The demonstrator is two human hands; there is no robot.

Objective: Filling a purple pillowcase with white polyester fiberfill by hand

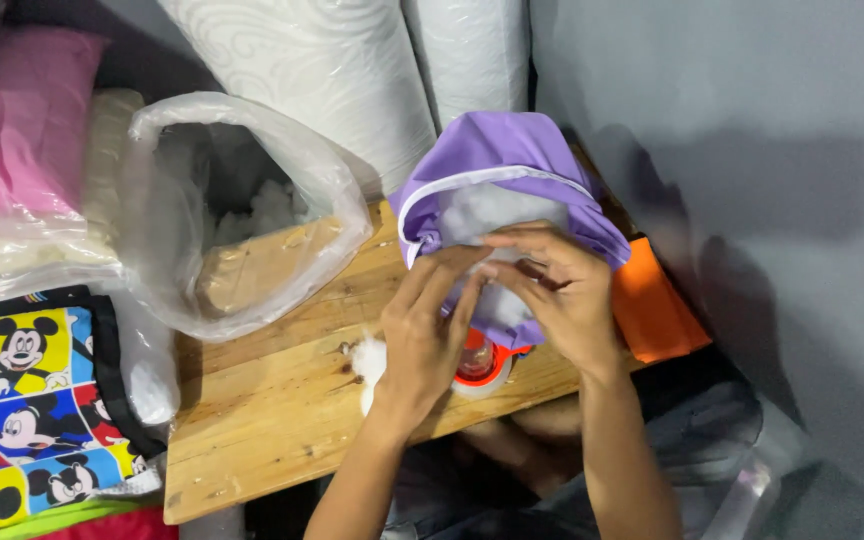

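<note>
A purple fabric cover [512, 165] stuffed with white fibre filling stands on the wooden table [272, 400], its zipped opening facing me. Both hands work at that opening. My left hand [422, 335] pinches the lower edge of the cover, fingers pressed against the white filling. My right hand [557, 290] grips the cover's edge from the right, fingertips meeting the left hand's. A roll of clear tape with an orange core [479, 367] lies on the table under my hands. A small tuft of white filling [369, 362] rests beside my left wrist.
A large clear plastic bag [242, 210] holding white filling lies open on the table's left. An orange cloth [652, 310] sits right of the cover. White rolled mattresses [332, 70] stand behind. A cartoon-print cushion [32, 400] and pink pillow [12, 110] are at left. A grey wall is at right.
</note>
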